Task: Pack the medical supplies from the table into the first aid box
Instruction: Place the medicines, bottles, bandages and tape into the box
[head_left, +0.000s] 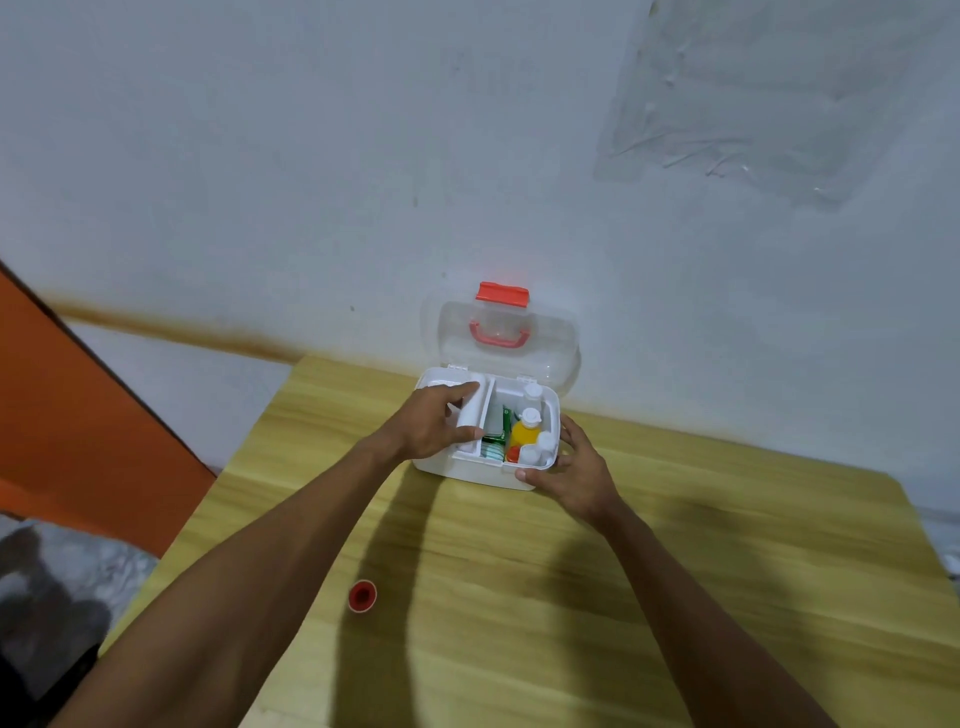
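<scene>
A: Box?
B: Box (467, 475) open on desk (519, 597) by the wall, lid (550, 332) up. Yellow bottle (524, 434), white bottles (531, 391) and green packs (493, 447) sit in its right half.
A: Grips?
B: Left grip (431, 428) clamped on white tray (475, 410) at box's left side. Right grip (576, 467) clasps near right corner. Red cap (362, 595) on desk, well apart.

Open white first aid box (467, 475), clear lid (550, 332) upright, bottles (525, 432) inside

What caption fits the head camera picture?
Left hand grips a white inner tray while right hand holds the open white plastic first aid box.
</scene>
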